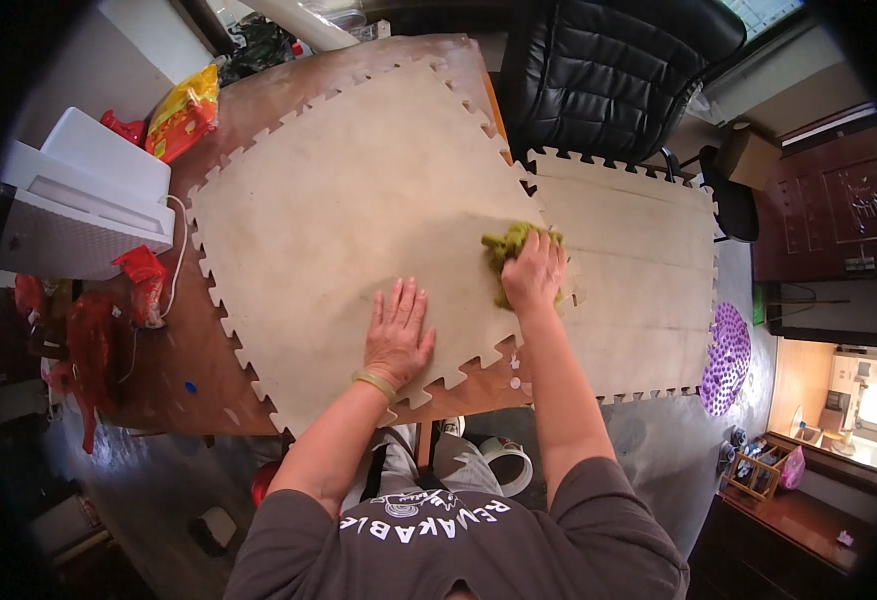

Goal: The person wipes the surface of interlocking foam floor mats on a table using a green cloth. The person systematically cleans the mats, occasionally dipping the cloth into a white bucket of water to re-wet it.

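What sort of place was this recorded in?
Probably a home room or small office: a padded black chair stands by a wooden table, with a white printer-like machine at its left end.

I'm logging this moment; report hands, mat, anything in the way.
Right hand closed on green cloth, near pale mat's right edge. Left hand flat on same mat, holding nothing. White machine left of mat, seemingly out of the way.

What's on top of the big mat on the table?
A green cloth, gripped in the right hand, and the left hand, lying flat. The mat directly beneath them is hidden.
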A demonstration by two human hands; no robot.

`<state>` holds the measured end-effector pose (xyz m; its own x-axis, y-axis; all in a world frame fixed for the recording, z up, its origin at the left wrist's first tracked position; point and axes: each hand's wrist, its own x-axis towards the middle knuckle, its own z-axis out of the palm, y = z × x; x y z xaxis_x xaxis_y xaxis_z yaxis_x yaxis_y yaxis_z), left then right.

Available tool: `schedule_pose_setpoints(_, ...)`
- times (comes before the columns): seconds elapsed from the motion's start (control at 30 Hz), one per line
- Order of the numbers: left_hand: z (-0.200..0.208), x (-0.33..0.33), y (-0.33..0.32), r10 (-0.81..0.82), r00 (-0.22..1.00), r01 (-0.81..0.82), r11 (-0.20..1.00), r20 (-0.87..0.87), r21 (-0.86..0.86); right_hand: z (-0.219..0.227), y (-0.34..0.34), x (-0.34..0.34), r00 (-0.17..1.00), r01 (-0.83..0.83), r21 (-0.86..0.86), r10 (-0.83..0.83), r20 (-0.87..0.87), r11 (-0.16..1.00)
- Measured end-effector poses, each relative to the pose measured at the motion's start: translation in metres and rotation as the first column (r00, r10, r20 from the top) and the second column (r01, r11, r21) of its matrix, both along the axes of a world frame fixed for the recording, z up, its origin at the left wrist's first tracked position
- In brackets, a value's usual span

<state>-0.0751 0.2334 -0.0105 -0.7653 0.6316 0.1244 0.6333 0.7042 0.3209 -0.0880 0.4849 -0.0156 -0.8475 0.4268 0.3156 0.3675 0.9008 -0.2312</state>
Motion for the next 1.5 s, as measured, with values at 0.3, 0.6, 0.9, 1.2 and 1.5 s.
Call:
schedule_pose_setpoints(0.3, 0.001, -0.001, -0.009, 0.02, 1.0, -0.02, 0.999, 0.004, -0.026, 0.007, -0.029, 0.046, 0.998, 0.054, 0.027, -0.055, 0.029, 0.998)
schedule_pose_setpoints(0.6, 0.006, 0.001, 0.003, -0.01, 1.0, 0.01, 1.0, -0.003, 0.029, -0.003, 0.028, -0.01, 0.988, 0.145, -0.139, -0.135, 0.079, 0.98)
schedule_pose_setpoints(0.9, 0.005, 0.0, -0.009, 0.016, 0.999, -0.016, 1.0, 0.037, -0.015, -0.004, -0.021, 0.025, 0.997, -0.065, -0.016, 0.064, -0.043, 0.998)
schedule_pose_setpoints(1.2, 0.004, -0.002, -0.007, 0.018, 1.0, -0.018, 1.0, 0.019, -0.008, -0.007, -0.032, 0.024, 0.998, -0.009, 0.016, 0.01, -0.062, 1.0)
schedule_pose_setpoints(1.5, -0.002, -0.004, -0.002, 0.001, 1.0, -0.001, 1.0, 0.023, 0.016, 0.0, 0.022, -0.026, 0.98, 0.156, -0.225, -0.122, 0.16, 0.962)
